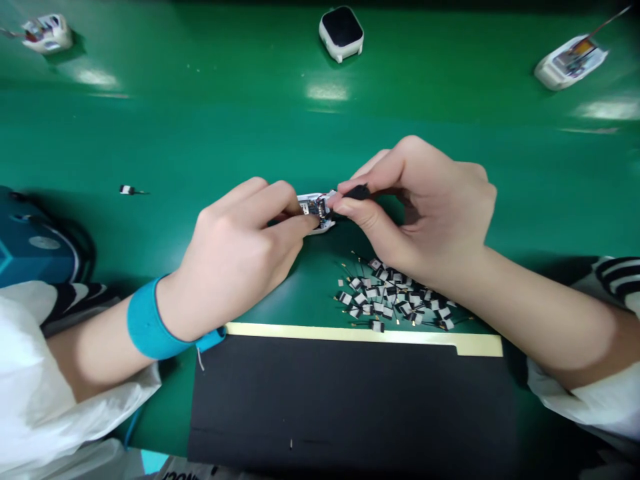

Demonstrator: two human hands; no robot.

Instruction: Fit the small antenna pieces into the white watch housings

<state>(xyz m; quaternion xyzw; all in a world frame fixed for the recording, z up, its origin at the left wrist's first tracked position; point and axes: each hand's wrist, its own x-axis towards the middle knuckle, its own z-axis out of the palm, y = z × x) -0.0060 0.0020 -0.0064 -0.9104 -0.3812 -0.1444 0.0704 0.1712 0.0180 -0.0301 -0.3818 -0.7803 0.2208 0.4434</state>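
Note:
My left hand [240, 257] grips a small white device housing [315, 208] with an exposed circuit board, its fingers wrapped around the housing's near side. My right hand [415, 207] pinches a small black part [358, 192] between thumb and forefinger, and its fingertips touch or nearly touch the housing's right end. Below my right palm lies a heap of small black-and-white flat parts with thin wires [393, 297]. A blue wrist strap [150, 327] circles my left wrist.
The bench is glossy green [200, 113]. Several white device housings [341, 33] stand along its far side. One loose wired part [127, 190] lies left of my hands. A black mat [350, 407] with a cream edge strip sits nearest me, and a blue container [35, 243] stands at left.

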